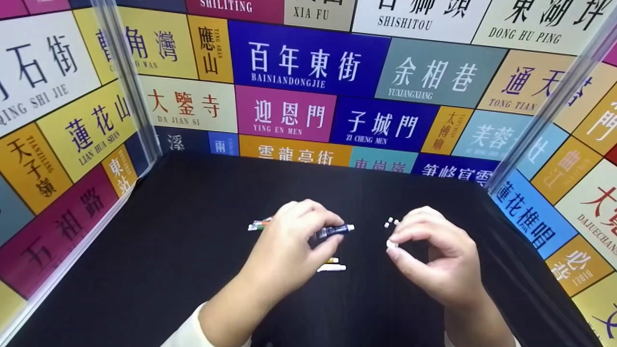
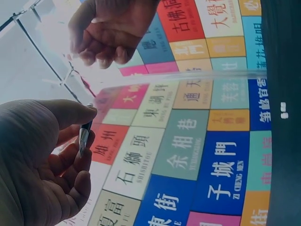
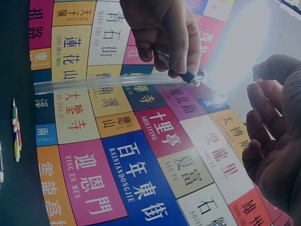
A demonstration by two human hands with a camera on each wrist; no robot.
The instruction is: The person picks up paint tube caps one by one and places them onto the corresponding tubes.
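Note:
My left hand (image 1: 296, 243) holds a dark pen (image 1: 330, 232) between thumb and fingers, above the black table. The pen's white end points right, towards my other hand. In the left wrist view its silver conical tip (image 2: 83, 139) shows below the thumb. My right hand (image 1: 441, 258) pinches a small white piece (image 1: 391, 244) between thumb and index fingertip, a short way right of the pen. Several tiny white pieces (image 1: 388, 222) lie on the cloth just behind the right fingertips, partly hidden by that hand.
Several colourful pens (image 3: 17, 129) lie on the black cloth (image 1: 202, 193), partly behind my left hand. A white pen (image 1: 332, 268) lies nearer to me, beside a yellow one (image 1: 332, 260). Upright panels with coloured street-name signs (image 1: 308, 60) enclose the table, with clear corner strips.

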